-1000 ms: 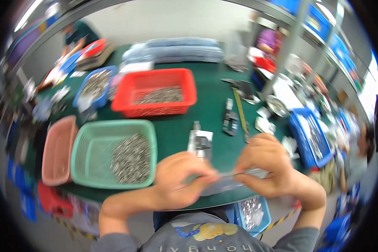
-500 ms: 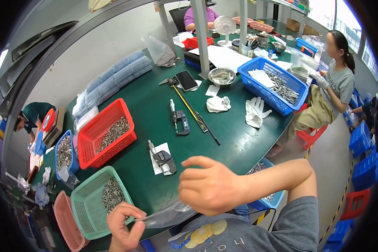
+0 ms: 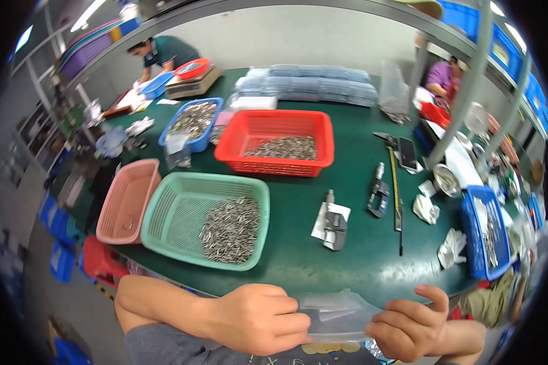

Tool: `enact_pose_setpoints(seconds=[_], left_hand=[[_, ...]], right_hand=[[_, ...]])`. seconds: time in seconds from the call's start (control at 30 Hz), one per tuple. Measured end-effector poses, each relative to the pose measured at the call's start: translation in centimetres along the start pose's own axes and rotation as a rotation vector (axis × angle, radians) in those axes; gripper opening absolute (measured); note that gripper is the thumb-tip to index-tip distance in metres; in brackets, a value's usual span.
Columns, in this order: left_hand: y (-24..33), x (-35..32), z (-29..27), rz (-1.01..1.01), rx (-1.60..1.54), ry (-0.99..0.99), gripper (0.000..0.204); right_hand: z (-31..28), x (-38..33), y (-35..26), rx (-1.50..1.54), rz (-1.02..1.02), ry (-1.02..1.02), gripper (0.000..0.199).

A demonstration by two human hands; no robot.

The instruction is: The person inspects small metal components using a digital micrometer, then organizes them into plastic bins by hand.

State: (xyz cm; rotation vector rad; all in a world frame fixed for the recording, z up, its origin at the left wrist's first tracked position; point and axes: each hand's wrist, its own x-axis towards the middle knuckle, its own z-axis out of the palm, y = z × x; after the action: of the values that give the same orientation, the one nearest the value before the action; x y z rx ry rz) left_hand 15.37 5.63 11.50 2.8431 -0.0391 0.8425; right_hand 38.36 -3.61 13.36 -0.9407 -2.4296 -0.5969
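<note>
A clear plastic bag is stretched between my hands at the table's near edge. Its left end is gripped by my left hand, whose fingers are curled. My right hand pinches the other end, with the index finger raised. A pale, flat piece shows in the bag, too unclear to name. Beyond my left hand, a green basket holds a heap of small metal pins. Past my right hand, a dark micrometer lies on white paper.
A pink basket and a red basket flank the green one. Farther right lie another micrometer, a caliper, a phone and white gloves. A blue basket stands at the right edge. Co-workers are beyond.
The view has swung left, bringing the baskets to the middle. My hands now hold the bag level between them; the right hand, earlier raised above it, grips its right end.
</note>
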Motion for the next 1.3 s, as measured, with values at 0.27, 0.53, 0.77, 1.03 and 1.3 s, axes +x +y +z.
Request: enact_pose_setpoints(seconds=[0.27,0.53,0.77,1.03,1.3], left_hand=[[-0.1,-1.5,0.0,-0.012,-0.144,0.073,0.020],[-0.8,-4.8,-5.8,-0.458,0.041,0.150,0.019],[-6.9,-6.1,-13.8,-1.024,0.194,0.713,0.021],[-19.2,-10.0,-17.3,-1.001,0.509,0.694,0.018],[-27.2,-10.1,-17.7,-1.221,0.828,0.518,0.019]], right_hand=[[-1.8,-0.3,-0.3,0.074,0.142,-0.083,0.003],[2.3,-3.8,4.7,0.147,0.523,0.060,0.012],[7.1,-5.3,3.5,0.234,0.572,-0.079,0.013],[11.7,-11.2,0.2,0.349,0.840,-0.161,0.008],[14.6,-12.9,-1.3,0.306,1.006,0.045,0.011]])
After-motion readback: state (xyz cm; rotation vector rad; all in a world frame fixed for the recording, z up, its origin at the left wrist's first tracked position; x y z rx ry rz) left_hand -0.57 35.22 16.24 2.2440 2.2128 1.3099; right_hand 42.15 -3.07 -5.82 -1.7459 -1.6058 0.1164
